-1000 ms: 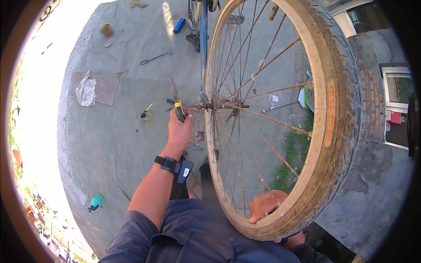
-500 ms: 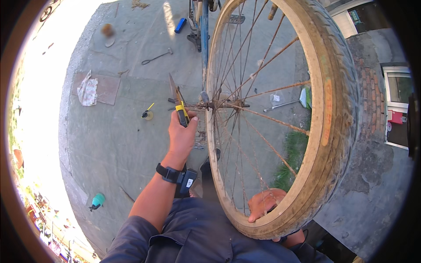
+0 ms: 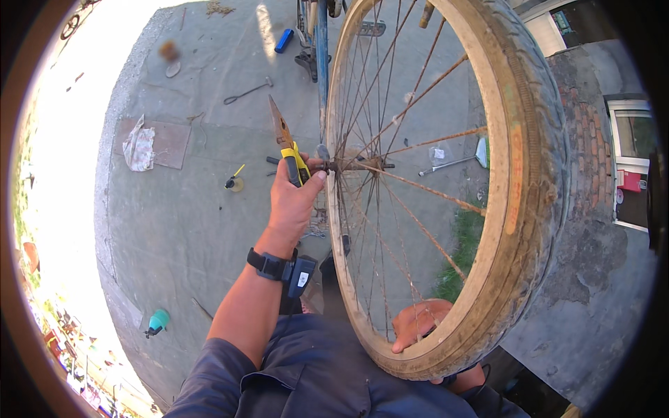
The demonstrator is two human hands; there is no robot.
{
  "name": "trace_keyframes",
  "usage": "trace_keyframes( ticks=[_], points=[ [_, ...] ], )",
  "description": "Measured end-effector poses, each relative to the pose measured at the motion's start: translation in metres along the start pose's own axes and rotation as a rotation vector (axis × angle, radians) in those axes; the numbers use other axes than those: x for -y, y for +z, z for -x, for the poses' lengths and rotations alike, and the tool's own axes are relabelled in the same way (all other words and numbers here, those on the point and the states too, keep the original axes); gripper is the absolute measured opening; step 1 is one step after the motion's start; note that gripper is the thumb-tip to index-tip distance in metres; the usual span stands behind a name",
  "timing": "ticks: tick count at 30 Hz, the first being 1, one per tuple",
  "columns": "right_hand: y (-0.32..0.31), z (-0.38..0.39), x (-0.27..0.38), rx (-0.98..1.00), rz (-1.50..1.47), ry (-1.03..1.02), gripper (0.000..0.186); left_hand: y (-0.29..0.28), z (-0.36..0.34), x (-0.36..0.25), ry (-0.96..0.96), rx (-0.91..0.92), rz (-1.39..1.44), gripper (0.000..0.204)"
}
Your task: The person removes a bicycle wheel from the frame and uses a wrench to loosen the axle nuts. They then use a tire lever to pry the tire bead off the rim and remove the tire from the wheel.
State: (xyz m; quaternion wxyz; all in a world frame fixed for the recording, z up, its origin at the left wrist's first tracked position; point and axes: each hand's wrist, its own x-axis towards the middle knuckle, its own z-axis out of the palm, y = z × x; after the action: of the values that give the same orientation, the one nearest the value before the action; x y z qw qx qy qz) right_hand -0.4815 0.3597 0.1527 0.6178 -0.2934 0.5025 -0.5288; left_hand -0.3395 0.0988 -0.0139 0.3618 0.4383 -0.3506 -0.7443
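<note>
A bicycle wheel with a dusty tyre (image 3: pixel 535 174) and rusty spokes stands upright in front of me, close to my lap. My left hand (image 3: pixel 294 205) is closed around needle-nose pliers (image 3: pixel 294 159) with yellow and black handles, their rusty jaws pointing up and away. Its fingertips reach the left end of the axle (image 3: pixel 357 166), by the hub. At the wheel's bottom, my right hand (image 3: pixel 418 324) grips the rim (image 3: pixel 339 240) and tyre; some of its fingers are hidden behind the tyre. A blue bicycle frame tube (image 3: pixel 323 83) runs beyond the hub.
On the grey ground sheet lie a blue oblong object (image 3: pixel 283 41), a looped metal tool (image 3: pixel 249 91) and a cloth (image 3: pixel 139 146) on a board. A small black-topped bottle (image 3: pixel 235 184) and a teal spray bottle (image 3: pixel 157 322) are at left. A broom (image 3: pixel 481 152) shows through the spokes.
My left hand has shifted slightly right, and its fingers now reach the axle end. The pliers have turned a little, their side more visible. My right hand stays on the rim.
</note>
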Motion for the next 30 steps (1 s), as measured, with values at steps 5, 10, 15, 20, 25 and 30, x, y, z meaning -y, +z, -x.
trace_keyframes(
  ticks=[5,10,15,20,25,30],
  points=[
    [0.003,0.004,0.001,-0.052,-0.061,0.047,0.042,-0.002,-0.005,-0.003,-0.020,0.034,-0.050,0.044],
    [0.027,-0.011,0.037,-0.252,-0.322,0.399,0.041,-0.001,-0.007,-0.005,-0.066,0.028,-0.011,0.046],
    [0.023,-0.004,0.035,-0.268,-0.336,0.441,0.039,0.002,-0.011,0.001,-0.095,0.014,0.103,0.048],
    [0.025,-0.006,0.027,-0.242,-0.334,0.311,0.043,-0.004,-0.010,0.001,-0.110,-0.046,0.176,0.046],
    [0.020,-0.012,0.014,-0.064,-0.246,-0.007,0.048,-0.015,-0.012,0.000,-0.124,-0.022,0.213,0.041],
    [-0.007,0.013,0.005,-0.033,-0.524,0.126,0.103,-0.029,-0.002,-0.012,-0.181,-0.018,0.167,0.042]
  ],
)
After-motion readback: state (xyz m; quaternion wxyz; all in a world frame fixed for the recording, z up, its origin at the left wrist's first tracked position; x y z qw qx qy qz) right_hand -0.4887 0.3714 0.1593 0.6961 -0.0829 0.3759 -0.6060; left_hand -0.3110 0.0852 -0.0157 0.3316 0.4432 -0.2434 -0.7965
